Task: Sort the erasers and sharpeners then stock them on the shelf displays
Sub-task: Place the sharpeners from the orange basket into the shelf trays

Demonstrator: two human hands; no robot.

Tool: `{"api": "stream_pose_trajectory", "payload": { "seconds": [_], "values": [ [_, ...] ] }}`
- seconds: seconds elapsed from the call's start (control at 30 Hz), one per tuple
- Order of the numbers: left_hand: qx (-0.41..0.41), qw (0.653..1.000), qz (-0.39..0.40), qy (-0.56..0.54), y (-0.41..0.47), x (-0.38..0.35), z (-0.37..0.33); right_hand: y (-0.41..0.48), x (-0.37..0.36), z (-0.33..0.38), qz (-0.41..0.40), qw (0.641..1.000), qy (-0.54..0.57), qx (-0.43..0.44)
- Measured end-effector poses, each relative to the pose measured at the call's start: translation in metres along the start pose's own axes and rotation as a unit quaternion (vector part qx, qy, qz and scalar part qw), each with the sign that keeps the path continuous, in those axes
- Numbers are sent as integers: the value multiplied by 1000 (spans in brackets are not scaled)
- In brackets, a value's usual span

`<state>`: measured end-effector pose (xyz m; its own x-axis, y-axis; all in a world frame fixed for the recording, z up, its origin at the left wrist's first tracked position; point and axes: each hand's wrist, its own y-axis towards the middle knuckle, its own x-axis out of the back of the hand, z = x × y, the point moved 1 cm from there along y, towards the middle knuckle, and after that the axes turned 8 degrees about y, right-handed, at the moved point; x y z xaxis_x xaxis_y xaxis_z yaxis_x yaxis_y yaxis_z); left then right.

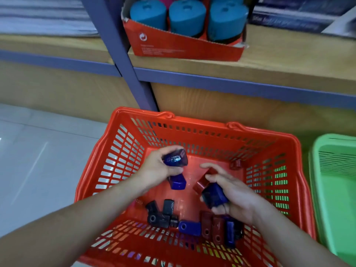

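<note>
Head view: blue sharpeners (175, 158) gripped by left hand (159, 168), red sharpener (204, 182) by right hand (233, 189); judged light, slick; best pinched at sides.

The green basket (316, 170) runs off the right edge; the orange basket (115, 170) is cut off below. The red display box (183, 49) has blurred print. The right hand (237, 191) half-hides a blue sharpener (213, 195).
</note>
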<state>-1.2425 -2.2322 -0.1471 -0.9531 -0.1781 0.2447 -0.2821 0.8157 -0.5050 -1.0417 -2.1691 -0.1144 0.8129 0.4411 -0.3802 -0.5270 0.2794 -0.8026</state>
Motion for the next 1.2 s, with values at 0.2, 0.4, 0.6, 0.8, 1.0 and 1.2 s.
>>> {"api": "stream_pose_trajectory", "payload": {
  "seconds": [0.2, 0.4, 0.6, 0.8, 1.0, 1.2],
  "values": [
    [-180, 981, -51, -43, -42, -35, -108, -57, -9, 35, 58, 996, -15, 65],
    [-253, 955, -155, -32, -81, -71, -193, -126, -6, 67, 80, 983, 125, 111],
    [-289, 938, -182, -69, -125, -122, -259, -197, 22, 79, 75, 971, 116, 194],
    [-294, 931, -189, -105, -152, -175, -302, -269, 66, 103, 118, 967, 48, 218],
    [-311, 941, -126, -43, -159, -226, -339, -319, 115, 133, 28, 965, -73, 251],
    [-239, 954, -29, -181, -141, -240, -376, -331, 173, 165, -28, 958, 27, 284]
  ]
}}
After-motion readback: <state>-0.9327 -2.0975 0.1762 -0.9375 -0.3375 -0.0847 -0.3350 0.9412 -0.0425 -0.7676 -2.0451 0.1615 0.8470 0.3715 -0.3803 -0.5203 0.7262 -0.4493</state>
